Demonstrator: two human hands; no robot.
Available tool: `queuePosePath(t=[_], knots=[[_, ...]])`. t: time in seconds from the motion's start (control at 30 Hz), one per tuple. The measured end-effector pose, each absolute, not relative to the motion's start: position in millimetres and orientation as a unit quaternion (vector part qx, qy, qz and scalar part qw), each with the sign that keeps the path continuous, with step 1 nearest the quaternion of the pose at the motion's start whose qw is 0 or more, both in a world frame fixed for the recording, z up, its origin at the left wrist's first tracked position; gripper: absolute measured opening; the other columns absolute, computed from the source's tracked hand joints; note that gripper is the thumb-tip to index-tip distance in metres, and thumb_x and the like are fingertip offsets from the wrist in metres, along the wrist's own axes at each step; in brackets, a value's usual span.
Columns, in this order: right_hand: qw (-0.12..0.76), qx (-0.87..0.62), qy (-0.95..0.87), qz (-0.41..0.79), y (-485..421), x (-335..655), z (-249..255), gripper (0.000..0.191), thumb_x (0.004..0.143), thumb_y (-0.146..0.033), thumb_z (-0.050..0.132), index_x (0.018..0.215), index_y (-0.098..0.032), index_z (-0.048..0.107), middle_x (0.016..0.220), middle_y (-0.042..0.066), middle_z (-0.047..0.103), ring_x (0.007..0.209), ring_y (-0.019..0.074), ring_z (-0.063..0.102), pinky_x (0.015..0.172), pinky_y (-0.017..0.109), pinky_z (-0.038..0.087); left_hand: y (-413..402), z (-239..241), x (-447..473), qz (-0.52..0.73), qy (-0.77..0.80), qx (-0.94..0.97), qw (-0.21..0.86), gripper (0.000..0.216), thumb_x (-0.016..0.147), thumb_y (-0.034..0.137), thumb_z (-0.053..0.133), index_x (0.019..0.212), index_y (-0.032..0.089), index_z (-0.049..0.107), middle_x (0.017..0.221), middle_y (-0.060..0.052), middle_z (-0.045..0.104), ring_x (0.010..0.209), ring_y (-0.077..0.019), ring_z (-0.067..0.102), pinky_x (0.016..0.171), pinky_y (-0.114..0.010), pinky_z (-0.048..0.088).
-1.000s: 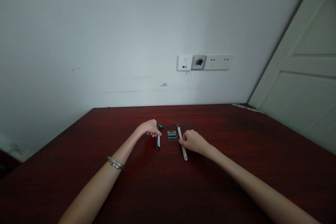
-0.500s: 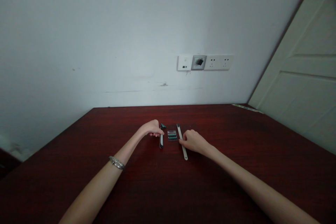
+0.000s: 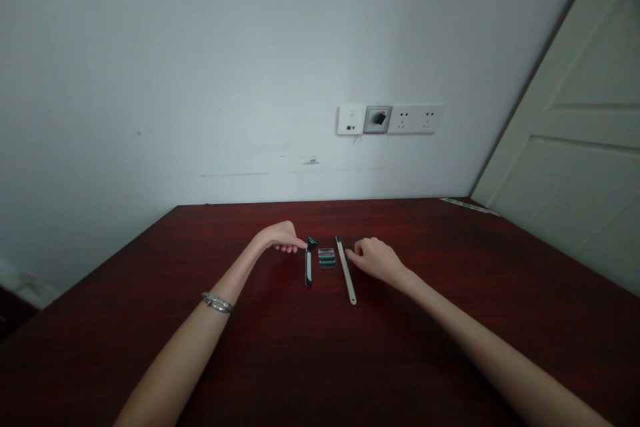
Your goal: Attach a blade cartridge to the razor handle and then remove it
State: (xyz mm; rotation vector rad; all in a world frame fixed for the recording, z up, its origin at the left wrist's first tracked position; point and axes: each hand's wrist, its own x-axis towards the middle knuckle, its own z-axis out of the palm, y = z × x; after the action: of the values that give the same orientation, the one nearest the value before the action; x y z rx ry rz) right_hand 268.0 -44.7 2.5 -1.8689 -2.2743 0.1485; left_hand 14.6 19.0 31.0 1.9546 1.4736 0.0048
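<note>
One razor (image 3: 309,269), one case (image 3: 327,258), one stick (image 3: 346,270) lie — left grip (image 3: 281,235) spread, right grip (image 3: 376,258) I cannot tell.

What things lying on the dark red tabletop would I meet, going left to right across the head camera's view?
Razor → small clear case with green-and-dark contents → slim pale stick with a dark tip → narrow pale strip.

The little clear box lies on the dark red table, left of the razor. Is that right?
Not left: the head view shows the little clear box right of the razor, between it and the long stick. It does lie on the dark red table.
</note>
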Motion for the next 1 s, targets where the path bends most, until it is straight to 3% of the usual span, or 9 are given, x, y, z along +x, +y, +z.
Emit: queuePosePath(t=[0.17,0.4,0.67,1.0], knots=[[0.144,-0.638,-0.754,-0.068,-25.8,299.5,-9.9,0.028,0.087,-0.033,0.04,0.085,-0.015,0.061,0.092,0.012,0.063,0.09,0.0235,0.056,0.076,0.031,0.041,37.4,20.1,-12.7,0.103,0.659,0.728,0.161,0.031,0.071,0.039,0.057,0.054,0.014,0.063,0.052,-0.002,0.058,0.05,-0.0103,0.052,0.05,-0.02,0.036],[0.23,-0.574,-0.781,-0.084,-1.5,336.4,-39.7,0.034,0.086,-0.026,0.041,0.113,-0.01,0.057,0.116,0.016,0.056,0.11,0.0263,0.049,0.091,0.036,0.039,40.6,3.4,-32.0,0.108,0.701,0.697,0.105,0.035,0.08,0.039,0.045,0.064,0.015,0.065,0.065,-0.005,0.065,0.065,-0.0155,0.06,0.057,-0.022,0.04],[0.231,-0.582,-0.779,-0.027,2.6,339.4,-47.7,0.035,0.086,-0.026,0.042,0.111,-0.009,0.061,0.114,0.016,0.061,0.111,0.025,0.052,0.095,0.036,0.039,36.5,-6.1,-23.0,0.11,0.71,0.695,0.027,0.039,0.087,0.043,0.035,0.084,0.018,0.064,0.095,-0.011,0.067,0.091,-0.0244,0.061,0.071,-0.03,0.044],[0.228,-0.584,-0.779,-0.023,-1.1,338.0,-42.9,0.036,0.085,-0.023,0.041,0.114,-0.007,0.058,0.114,0.017,0.06,0.108,0.0244,0.055,0.093,0.035,0.04,28.0,-14.6,-8.6,0.091,0.723,0.684,-0.029,0.036,0.087,0.034,0.034,0.092,0.015,0.064,0.098,-0.015,0.066,0.095,-0.0278,0.061,0.08,-0.035,0.044]])
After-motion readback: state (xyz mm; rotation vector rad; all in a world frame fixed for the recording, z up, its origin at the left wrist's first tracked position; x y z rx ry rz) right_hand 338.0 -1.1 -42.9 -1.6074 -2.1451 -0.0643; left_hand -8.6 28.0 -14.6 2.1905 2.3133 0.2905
